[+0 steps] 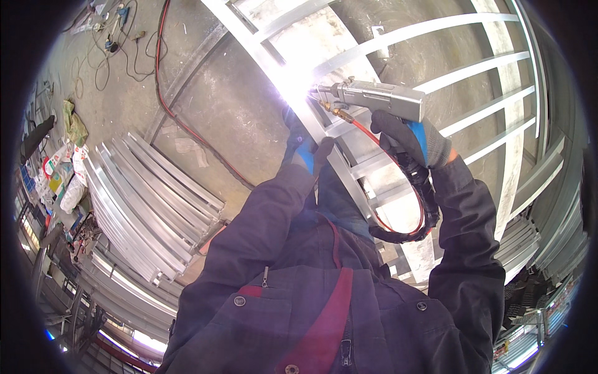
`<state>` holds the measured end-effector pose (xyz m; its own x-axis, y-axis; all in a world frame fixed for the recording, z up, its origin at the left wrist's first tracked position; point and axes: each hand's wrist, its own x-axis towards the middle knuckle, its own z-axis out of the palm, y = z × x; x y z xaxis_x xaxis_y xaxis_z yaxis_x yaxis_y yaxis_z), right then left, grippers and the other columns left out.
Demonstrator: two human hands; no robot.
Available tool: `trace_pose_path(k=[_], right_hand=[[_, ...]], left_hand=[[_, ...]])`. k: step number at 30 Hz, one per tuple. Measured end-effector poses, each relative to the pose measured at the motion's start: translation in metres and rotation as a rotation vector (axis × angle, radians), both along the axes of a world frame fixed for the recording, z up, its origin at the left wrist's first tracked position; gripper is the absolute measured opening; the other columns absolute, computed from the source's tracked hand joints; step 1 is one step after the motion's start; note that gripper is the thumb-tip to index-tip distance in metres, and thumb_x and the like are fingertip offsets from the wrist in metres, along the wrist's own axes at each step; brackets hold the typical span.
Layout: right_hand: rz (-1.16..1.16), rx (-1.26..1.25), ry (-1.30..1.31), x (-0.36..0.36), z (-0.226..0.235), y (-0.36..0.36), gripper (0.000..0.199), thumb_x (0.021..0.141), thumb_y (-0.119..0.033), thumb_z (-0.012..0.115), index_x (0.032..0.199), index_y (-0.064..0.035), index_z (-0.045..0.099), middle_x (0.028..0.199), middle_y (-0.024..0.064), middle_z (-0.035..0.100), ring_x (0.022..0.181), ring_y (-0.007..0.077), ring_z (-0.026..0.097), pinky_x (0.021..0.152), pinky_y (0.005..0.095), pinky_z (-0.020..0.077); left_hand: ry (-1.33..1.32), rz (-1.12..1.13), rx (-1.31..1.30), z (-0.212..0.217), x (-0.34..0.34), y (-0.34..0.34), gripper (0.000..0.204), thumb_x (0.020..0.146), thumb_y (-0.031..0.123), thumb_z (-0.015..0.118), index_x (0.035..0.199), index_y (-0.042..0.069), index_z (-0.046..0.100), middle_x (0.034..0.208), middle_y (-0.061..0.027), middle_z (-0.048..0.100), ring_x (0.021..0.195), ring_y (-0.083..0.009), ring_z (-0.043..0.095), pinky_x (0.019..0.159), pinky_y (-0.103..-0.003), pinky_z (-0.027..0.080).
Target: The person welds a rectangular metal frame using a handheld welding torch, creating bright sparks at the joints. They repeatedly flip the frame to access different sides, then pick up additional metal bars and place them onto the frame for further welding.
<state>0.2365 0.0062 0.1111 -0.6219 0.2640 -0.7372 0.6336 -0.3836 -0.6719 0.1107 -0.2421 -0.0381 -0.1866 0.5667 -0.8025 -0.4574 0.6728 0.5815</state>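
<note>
My right hand (416,138), in a grey and blue work glove, is closed round the rear of a metal handheld welding gun (380,97). The gun's nozzle points left at a joint of a silvery metal frame (344,169), where a white-violet flare (295,83) hides the joint and the tip. A red hose (411,182) and a black-wrapped cable loop down from the gun. Gloved in the same way, my left hand (309,154) grips the frame's near long rail just below the flare; part of its fingers is hidden behind the rail.
Stacked metal profiles (146,206) lie at left, with more profiles (520,243) at lower right. A red and black cable (163,103) crosses the concrete floor. Corded tools (112,45) lie at upper left, near bags and cloth (73,187). The frame's crossbars (479,78) spread to the right.
</note>
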Motion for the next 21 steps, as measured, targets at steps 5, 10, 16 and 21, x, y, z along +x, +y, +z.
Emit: trace_pose_path(k=[5, 10, 16, 21], right_hand=[[-0.006, 0.013, 0.014, 0.005, -0.001, -0.001, 0.036, 0.097, -0.037, 0.065, 0.103, -0.0020, 0.068, 0.075, 0.0020, 0.063, 0.064, 0.0079, 0.058, 0.053, 0.0249, 0.0450], [-0.048, 0.079, 0.078, 0.010, -0.007, -0.008, 0.034, 0.099, -0.032, 0.063, 0.094, 0.0007, 0.067, 0.069, 0.0023, 0.060, 0.058, 0.0098, 0.055, 0.050, 0.0257, 0.0416], [0.060, 0.172, 0.144, 0.039, 0.007, -0.017, 0.036, 0.100, -0.032, 0.061, 0.102, 0.0022, 0.069, 0.067, 0.0004, 0.056, 0.058, 0.0081, 0.051, 0.051, 0.0238, 0.0378], [-0.292, -0.079, 0.078, 0.080, 0.032, -0.046, 0.027, 0.098, -0.021, 0.066, 0.111, 0.0032, 0.067, 0.076, 0.0015, 0.062, 0.061, 0.0059, 0.053, 0.050, 0.0212, 0.0392]], left_hand=[[0.055, -0.053, 0.041, 0.004, -0.002, 0.002, 0.047, 0.100, 0.028, 0.066, 0.139, 0.006, 0.054, 0.116, -0.0028, 0.066, 0.101, -0.0120, 0.059, 0.088, -0.030, 0.049], [-0.091, -0.011, -0.081, 0.025, -0.007, 0.010, 0.048, 0.098, 0.032, 0.068, 0.136, 0.005, 0.057, 0.114, -0.0030, 0.067, 0.098, -0.0116, 0.058, 0.085, -0.029, 0.048], [0.047, 0.000, -0.014, 0.024, -0.005, 0.013, 0.048, 0.098, 0.035, 0.068, 0.135, 0.005, 0.058, 0.111, -0.0037, 0.066, 0.093, -0.0113, 0.057, 0.078, -0.027, 0.047], [-0.048, -0.091, 0.000, 0.021, 0.016, -0.014, 0.050, 0.100, 0.034, 0.064, 0.137, 0.001, 0.055, 0.118, -0.0092, 0.066, 0.100, -0.0157, 0.061, 0.084, -0.029, 0.048]])
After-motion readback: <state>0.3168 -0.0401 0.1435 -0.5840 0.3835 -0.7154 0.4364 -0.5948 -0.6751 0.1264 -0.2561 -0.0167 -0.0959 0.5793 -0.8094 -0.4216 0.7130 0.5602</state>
